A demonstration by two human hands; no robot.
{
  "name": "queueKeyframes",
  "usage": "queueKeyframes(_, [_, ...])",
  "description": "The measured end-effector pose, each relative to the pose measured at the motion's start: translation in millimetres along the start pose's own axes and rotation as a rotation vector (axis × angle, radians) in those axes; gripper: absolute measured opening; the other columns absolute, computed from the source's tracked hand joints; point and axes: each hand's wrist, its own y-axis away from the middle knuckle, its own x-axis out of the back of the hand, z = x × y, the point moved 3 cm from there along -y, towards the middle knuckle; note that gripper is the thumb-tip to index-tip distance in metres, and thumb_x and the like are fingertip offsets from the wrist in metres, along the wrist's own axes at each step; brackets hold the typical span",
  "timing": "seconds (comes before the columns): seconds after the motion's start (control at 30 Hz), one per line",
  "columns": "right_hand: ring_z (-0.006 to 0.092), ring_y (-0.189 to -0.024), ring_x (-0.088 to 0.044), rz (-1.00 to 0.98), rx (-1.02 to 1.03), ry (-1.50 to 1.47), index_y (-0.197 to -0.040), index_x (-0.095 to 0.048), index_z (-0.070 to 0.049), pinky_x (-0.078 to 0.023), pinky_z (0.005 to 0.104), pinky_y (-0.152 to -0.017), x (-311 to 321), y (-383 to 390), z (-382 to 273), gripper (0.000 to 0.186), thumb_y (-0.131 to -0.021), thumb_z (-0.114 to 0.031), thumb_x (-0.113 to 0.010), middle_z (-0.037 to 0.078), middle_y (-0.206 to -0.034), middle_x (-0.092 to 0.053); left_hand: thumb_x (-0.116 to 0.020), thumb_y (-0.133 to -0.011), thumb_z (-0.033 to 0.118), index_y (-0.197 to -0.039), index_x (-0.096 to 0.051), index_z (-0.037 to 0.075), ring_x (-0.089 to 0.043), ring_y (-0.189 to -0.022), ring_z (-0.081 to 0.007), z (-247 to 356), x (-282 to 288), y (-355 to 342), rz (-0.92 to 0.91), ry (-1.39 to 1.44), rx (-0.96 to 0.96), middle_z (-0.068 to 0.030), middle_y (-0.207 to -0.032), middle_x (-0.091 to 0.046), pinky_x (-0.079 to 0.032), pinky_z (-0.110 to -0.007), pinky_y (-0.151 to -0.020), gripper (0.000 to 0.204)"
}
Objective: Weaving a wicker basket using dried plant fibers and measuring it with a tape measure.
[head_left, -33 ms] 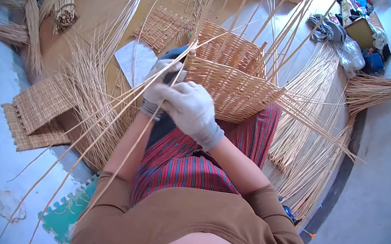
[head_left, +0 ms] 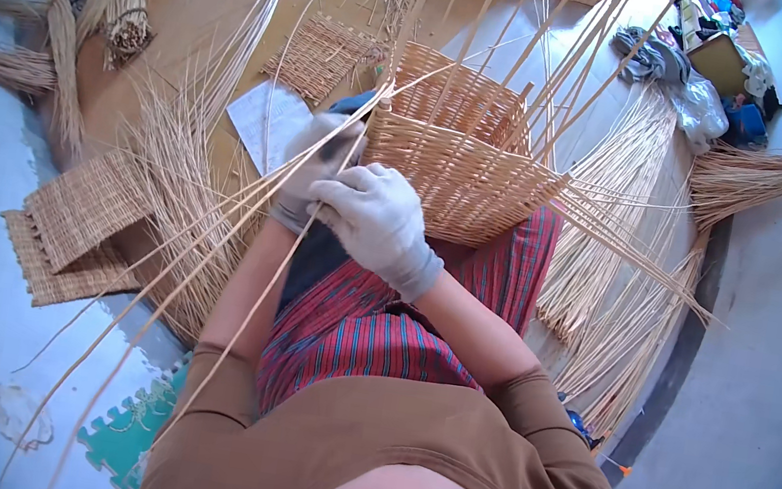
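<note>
A woven wicker basket (head_left: 466,180) rests against my lap, with long upright wicker rods (head_left: 457,42) rising from it. Several wicker strands (head_left: 245,208) run from its near left corner down to the lower left. White gloves cover both hands. With closed fingertips, my right hand (head_left: 379,223) pinches one thin wicker strand (head_left: 268,287) just below that corner. Close beside the corner, behind the strands, is my left hand (head_left: 316,152). Motion smears its fingers, so their grip cannot be made out.
Loose wicker bundles lie to the left (head_left: 184,173) and right (head_left: 616,228). Woven panels (head_left: 88,209) sit at the left, and another woven panel (head_left: 318,57) lies behind a white sheet (head_left: 268,120). A green foam mat (head_left: 125,438) is at the lower left. Bags and cloths (head_left: 710,70) are piled far right.
My left hand has shifted slightly left and is now blurred. My right fingertips have drawn back a little from the left wrist, and the pinched strand has moved slightly.
</note>
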Motion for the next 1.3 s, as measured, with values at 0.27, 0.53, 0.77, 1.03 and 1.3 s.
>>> queueKeyframes(0.27, [0.0168,-0.087,-0.069,0.435,-0.424,-0.267,-0.105,-0.074,-0.005,-0.056,0.0287,-0.075,37,67,34,0.019,-0.088,0.002,-0.068,0.006,-0.099,-0.074,-0.076,-0.09,0.022,-0.121,-0.06,0.013,-0.028,-0.148,-0.0232,-7,-6,-66,-0.494,0.02,0.058,-0.0122,-0.143,-0.047,-0.026,-0.035,-0.117,0.036])
queueKeyframes(0.53, [0.0201,-0.082,-0.067,0.539,-0.143,0.396,-0.137,-0.054,-0.007,-0.055,0.0365,-0.069,64,-59,91,0.048,-0.091,-0.005,-0.066,0.013,-0.103,-0.071,-0.068,-0.092,0.0,-0.106,-0.055,0.01,-0.051,-0.12,-0.0141,-10,-48,-41,-0.008,0.065,0.133,-0.0122,-0.143,-0.049,-0.042,-0.029,-0.101,0.022])
queueKeyframes(0.77, [0.0044,-0.056,-0.046,0.676,-0.528,-0.558,-0.128,-0.056,-0.006,-0.04,0.0212,-0.051,71,38,149,0.025,-0.104,-0.008,-0.05,0.01,-0.104,-0.07,-0.074,-0.082,-0.002,-0.097,-0.059,0.009,-0.047,-0.072,-0.0037,-24,-53,-44,0.251,0.092,0.24,0.0069,-0.078,-0.05,-0.044,-0.021,-0.067,0.023])
queueKeyframes(1.03, [0.0035,-0.058,-0.052,0.537,-0.841,-0.668,-0.104,-0.068,-0.002,-0.038,0.0182,-0.049,90,98,108,0.014,-0.101,-0.005,-0.055,0.008,-0.101,-0.074,-0.072,-0.084,0.002,-0.097,-0.054,0.003,-0.059,-0.082,-0.0207,31,-74,8,0.499,-0.453,0.055,-0.0084,-0.098,-0.059,-0.048,-0.031,-0.082,0.023])
queueKeyframes(1.3, [0.0214,-0.1,-0.067,0.446,-0.311,0.48,-0.148,-0.042,-0.011,-0.052,0.0336,-0.085,124,-14,140,0.062,-0.091,-0.009,-0.065,0.018,-0.117,-0.068,-0.061,-0.084,0.006,-0.156,-0.034,0.034,-0.064,-0.099,-0.0309,33,-133,-7,-0.302,-1.236,-0.12,-0.0182,-0.136,-0.049,-0.049,-0.043,-0.084,0.082])
